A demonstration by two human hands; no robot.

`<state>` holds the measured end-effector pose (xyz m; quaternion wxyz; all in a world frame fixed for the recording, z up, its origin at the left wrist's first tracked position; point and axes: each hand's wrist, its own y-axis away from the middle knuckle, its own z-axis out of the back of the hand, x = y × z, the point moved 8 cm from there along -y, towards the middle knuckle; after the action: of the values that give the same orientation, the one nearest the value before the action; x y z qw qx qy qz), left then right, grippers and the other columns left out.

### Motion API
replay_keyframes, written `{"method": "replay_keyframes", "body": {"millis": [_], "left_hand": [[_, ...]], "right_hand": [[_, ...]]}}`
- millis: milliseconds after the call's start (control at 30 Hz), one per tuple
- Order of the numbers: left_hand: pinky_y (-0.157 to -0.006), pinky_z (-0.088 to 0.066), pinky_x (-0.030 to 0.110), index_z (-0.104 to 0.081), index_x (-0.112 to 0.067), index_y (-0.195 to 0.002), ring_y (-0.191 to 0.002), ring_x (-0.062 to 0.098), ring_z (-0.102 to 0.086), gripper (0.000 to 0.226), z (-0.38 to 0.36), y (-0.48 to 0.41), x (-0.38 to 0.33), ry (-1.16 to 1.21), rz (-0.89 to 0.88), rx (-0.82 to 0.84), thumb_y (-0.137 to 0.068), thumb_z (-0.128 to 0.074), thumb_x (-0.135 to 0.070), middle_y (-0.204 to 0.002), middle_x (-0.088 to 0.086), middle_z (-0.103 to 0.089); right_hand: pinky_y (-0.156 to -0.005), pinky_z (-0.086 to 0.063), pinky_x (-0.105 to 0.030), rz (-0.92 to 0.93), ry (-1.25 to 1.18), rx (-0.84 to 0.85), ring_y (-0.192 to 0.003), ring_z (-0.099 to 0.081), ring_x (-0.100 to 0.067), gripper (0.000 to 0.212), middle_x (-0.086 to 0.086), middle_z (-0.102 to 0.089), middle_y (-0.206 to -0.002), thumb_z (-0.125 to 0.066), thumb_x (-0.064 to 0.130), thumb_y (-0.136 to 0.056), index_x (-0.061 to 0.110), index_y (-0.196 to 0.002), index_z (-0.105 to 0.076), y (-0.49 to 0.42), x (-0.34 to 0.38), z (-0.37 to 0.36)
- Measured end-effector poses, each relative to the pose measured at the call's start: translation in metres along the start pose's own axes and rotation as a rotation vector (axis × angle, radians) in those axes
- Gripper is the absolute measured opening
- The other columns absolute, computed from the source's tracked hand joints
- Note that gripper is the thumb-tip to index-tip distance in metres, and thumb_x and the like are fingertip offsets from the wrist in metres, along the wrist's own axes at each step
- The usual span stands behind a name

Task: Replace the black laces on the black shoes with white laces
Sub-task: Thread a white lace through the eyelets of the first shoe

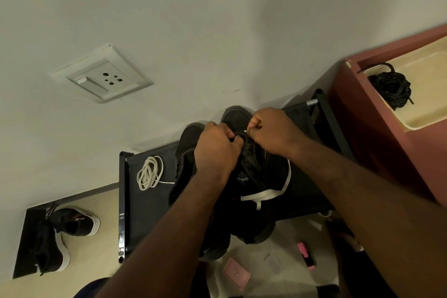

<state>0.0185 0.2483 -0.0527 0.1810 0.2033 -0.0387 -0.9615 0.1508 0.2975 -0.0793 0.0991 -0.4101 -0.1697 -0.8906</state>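
Left hand (215, 150) grips the shoe (256, 213) on the rack (145, 203) to steady it, right hand (273, 133) pinches the white lace (263, 195) tip, feeding an eyelet I guess. Old black laces (390, 87) sit in the tray (425, 94).

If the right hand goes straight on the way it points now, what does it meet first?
Most likely the left hand, just ahead of it over the black shoe. The right hand pinches a white lace tip there. Depth is unclear.
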Motion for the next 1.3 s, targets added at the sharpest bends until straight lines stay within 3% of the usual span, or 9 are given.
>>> {"method": "replay_keyframes", "body": {"millis": [133,333,567,867,1100,1167,1300], "left_hand": [[-0.071,-0.051,0.036,-0.069,-0.013,-0.093,-0.088,0.025,-0.06,0.026,0.004,0.0,-0.013,-0.223,-0.038,0.013,-0.088,-0.063,-0.037,-0.102,0.004,-0.058],[-0.069,-0.053,0.036,-0.068,-0.01,-0.088,-0.082,0.028,-0.064,0.03,0.006,-0.005,-0.015,-0.278,0.001,0.057,-0.087,-0.063,-0.039,-0.091,0.008,-0.066],[-0.071,-0.041,0.033,-0.058,-0.005,-0.112,-0.099,0.032,-0.061,0.031,0.008,-0.013,-0.038,-0.459,-0.098,0.161,-0.089,-0.063,-0.026,-0.11,0.013,-0.06],[-0.069,-0.041,0.031,-0.061,-0.007,-0.11,-0.099,0.028,-0.062,0.02,-0.005,-0.015,-0.053,-0.599,-0.21,0.2,-0.092,-0.061,-0.015,-0.111,0.012,-0.062],[-0.077,-0.045,0.033,-0.058,-0.006,-0.113,-0.099,0.027,-0.059,0.033,-0.01,-0.022,-0.049,-0.464,-0.412,0.407,-0.082,-0.067,-0.013,-0.108,0.009,-0.06],[-0.085,-0.047,0.031,-0.065,-0.007,-0.112,-0.1,0.023,-0.06,0.032,-0.007,-0.028,-0.039,-0.372,-0.405,0.448,-0.081,-0.072,-0.012,-0.108,0.006,-0.064],[-0.082,-0.046,0.022,-0.072,-0.007,-0.104,-0.086,0.013,-0.06,0.031,-0.001,-0.034,-0.022,-0.079,-0.299,0.404,-0.075,-0.083,-0.013,-0.099,0.004,-0.069]], "right_hand": [[-0.068,-0.057,-0.03,0.001,-0.004,0.009,-0.068,-0.067,-0.017,0.018,-0.007,-0.071,-0.073,-0.06,0.009,-0.088,0.006,-0.077,-0.073,0.002,0.002,-0.001],[-0.07,-0.057,-0.028,-0.022,-0.01,0.031,-0.072,-0.069,-0.02,0.017,-0.01,-0.072,-0.075,-0.061,0.007,-0.088,0.005,-0.077,-0.074,0.001,0.0,0.0],[-0.073,-0.059,-0.036,-0.054,-0.024,0.033,-0.069,-0.069,-0.024,0.018,-0.013,-0.071,-0.071,-0.063,0.007,-0.085,0.003,-0.071,-0.073,-0.002,-0.007,0.001],[-0.08,-0.058,-0.039,-0.069,-0.04,0.068,-0.076,-0.068,-0.026,0.018,-0.012,-0.07,-0.077,-0.062,0.006,-0.087,0.007,-0.071,-0.07,0.0,-0.005,0.002],[-0.077,-0.059,-0.037,-0.045,-0.046,0.057,-0.076,-0.069,-0.024,0.015,-0.012,-0.072,-0.079,-0.061,0.005,-0.088,0.005,-0.079,-0.073,0.0,-0.002,0.004],[-0.074,-0.059,-0.034,-0.032,-0.05,0.065,-0.074,-0.069,-0.022,0.016,-0.01,-0.072,-0.077,-0.061,0.005,-0.09,0.006,-0.081,-0.074,0.001,-0.001,0.005],[-0.073,-0.057,-0.031,0.021,-0.062,0.061,-0.075,-0.068,-0.017,0.014,-0.006,-0.073,-0.08,-0.061,0.005,-0.09,0.007,-0.085,-0.074,0.004,0.004,0.006]]}}
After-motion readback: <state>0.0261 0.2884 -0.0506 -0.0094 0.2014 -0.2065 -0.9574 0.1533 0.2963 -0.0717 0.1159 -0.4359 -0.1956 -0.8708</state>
